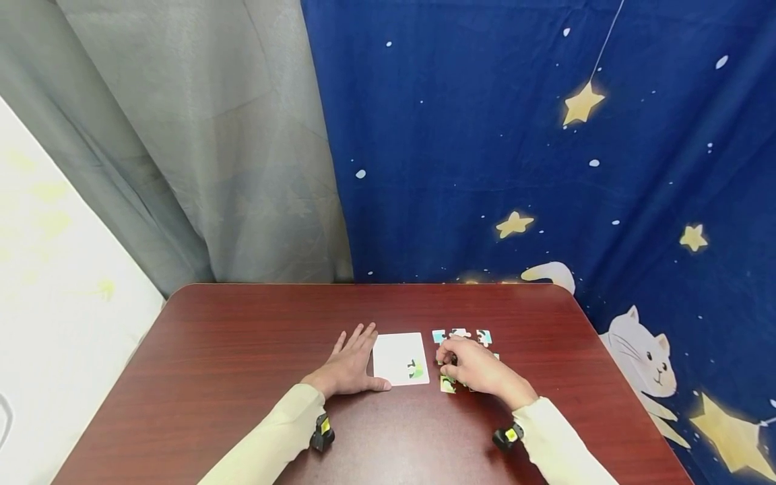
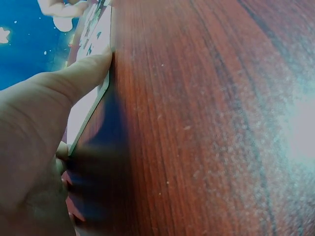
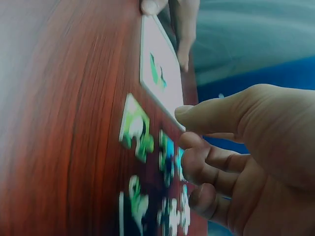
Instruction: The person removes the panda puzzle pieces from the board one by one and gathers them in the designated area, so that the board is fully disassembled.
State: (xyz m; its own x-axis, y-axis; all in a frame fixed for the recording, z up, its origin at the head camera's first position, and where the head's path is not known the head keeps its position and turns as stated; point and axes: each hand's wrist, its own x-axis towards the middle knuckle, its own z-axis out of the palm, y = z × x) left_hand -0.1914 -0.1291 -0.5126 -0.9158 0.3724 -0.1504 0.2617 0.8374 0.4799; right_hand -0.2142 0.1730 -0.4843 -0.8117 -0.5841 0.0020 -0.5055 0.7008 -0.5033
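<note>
A white square puzzle board [image 1: 397, 353] lies on the table, with one green, white and black jigsaw piece [image 1: 415, 368] at its near right corner. My left hand [image 1: 348, 364] rests at the board's left side with fingers spread; its thumb [image 2: 91, 71] touches the near edge. To the right of the board, several loose jigsaw pieces [image 3: 138, 128] lie in rows. Just above them is my right hand [image 1: 473, 364], its fingers loosely bent. In the right wrist view no piece shows between the thumb [image 3: 204, 115] and fingers. That hand hides some pieces in the head view.
The table [image 1: 254, 337] is reddish-brown wood. Behind it hang a grey curtain [image 1: 242, 168] and a blue curtain [image 1: 455, 148] with stars and a cat. A white surface [image 1: 60, 269] stands at the left.
</note>
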